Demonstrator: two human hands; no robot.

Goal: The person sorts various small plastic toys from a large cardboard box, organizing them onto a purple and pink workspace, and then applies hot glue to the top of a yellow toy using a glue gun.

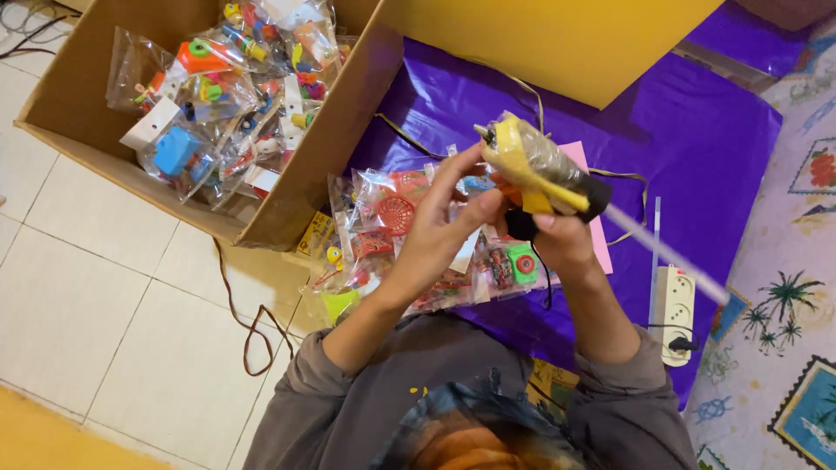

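Glue gun (pixel 542 170): I am holding it raised above the purple sheet (pixel 697 130), nozzle pointing up-left, a clear stick trailing out behind.
Cardboard box (pixel 322 148): standing open to my left, holding bagged toys.
Toy packets (pixel 409 235): lying piled on the sheet below my hands.
Right hand (pixel 557 231): I am gripping the gun's dark handle, fingers curled closed.
Left hand (pixel 448 222): I am pinching the nozzle end with my fingertips.
Step, as I judge: I am readying the tip; next calls for a steady aim.
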